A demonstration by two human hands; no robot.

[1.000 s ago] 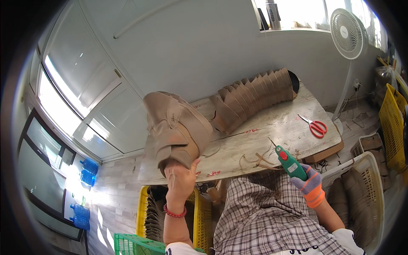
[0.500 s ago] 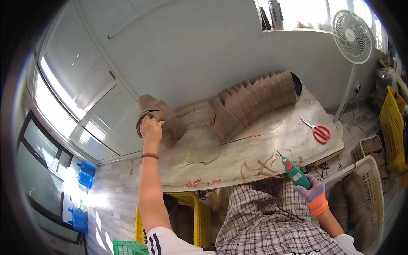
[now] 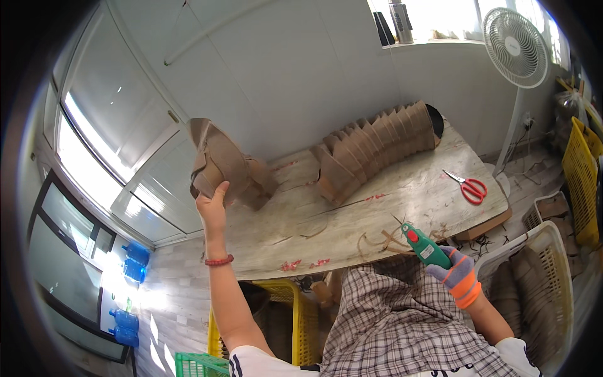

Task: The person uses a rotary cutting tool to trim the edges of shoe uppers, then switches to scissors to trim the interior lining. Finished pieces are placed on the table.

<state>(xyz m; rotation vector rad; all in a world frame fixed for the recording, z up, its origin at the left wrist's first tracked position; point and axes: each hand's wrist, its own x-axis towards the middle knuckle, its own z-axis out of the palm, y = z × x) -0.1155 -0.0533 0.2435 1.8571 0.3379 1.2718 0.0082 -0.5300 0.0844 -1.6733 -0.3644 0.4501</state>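
Note:
At the table's left end, my bare left hand [image 3: 212, 210] grips the lower edge of a curved brown sheet-like piece [image 3: 215, 156], thumb on its near face. More brown pieces [image 3: 256, 183] lie right beside it, partly covered. My right hand [image 3: 457, 275], in a grey and orange glove, is wrapped round a green handheld tool [image 3: 432, 252] with a red button and a thin pointed tip. That tip is over the table's front edge, near loose brown strips [image 3: 389, 240]. Toward the back lies a long row of nested brown pieces [image 3: 377, 151].
Red-handled scissors [image 3: 468, 186] lie on the right of the worn table [image 3: 333, 242]. A yellow crate [image 3: 304, 327] stands below its front left, a white basket [image 3: 562, 276] with brown pieces at the right. A standing fan [image 3: 515, 47] is beyond the far right corner.
My left hand has shifted its grip to the piece's lower edge, and the piece now stands higher and tilted up. The tool in my right hand has moved slightly left and up.

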